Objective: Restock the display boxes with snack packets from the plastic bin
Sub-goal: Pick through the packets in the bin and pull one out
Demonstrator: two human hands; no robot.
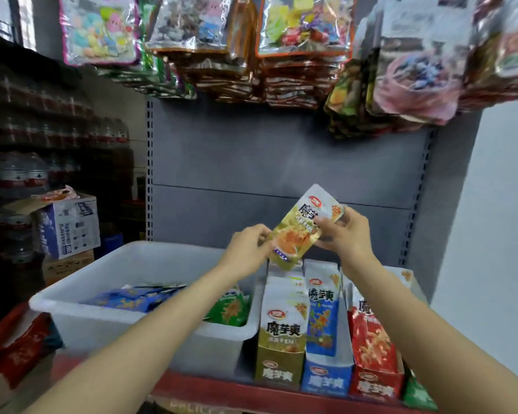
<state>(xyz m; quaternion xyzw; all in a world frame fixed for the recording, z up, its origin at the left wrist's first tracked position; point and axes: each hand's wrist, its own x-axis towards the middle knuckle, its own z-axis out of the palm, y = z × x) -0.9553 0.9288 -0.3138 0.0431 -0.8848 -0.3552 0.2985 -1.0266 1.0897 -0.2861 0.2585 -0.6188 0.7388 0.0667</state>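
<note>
A gold-and-white snack packet (302, 227) is held tilted in the air above the display boxes. My left hand (247, 248) pinches its lower left edge. My right hand (343, 231) grips its upper right side. Below stand a gold display box (278, 369), a blue display box (326, 380) and a red display box (377, 383), each with upright packets. The white plastic bin (108, 318) sits to the left, holding blue packets (132, 297) and green packets (231, 309).
A red shelf edge (222, 389) carries the bin and boxes, backed by a grey panel (281, 162). Bagged snacks (305, 25) hang overhead. A green box (417, 395) stands at the far right. Cartons (69, 225) and bottled drinks stack at left.
</note>
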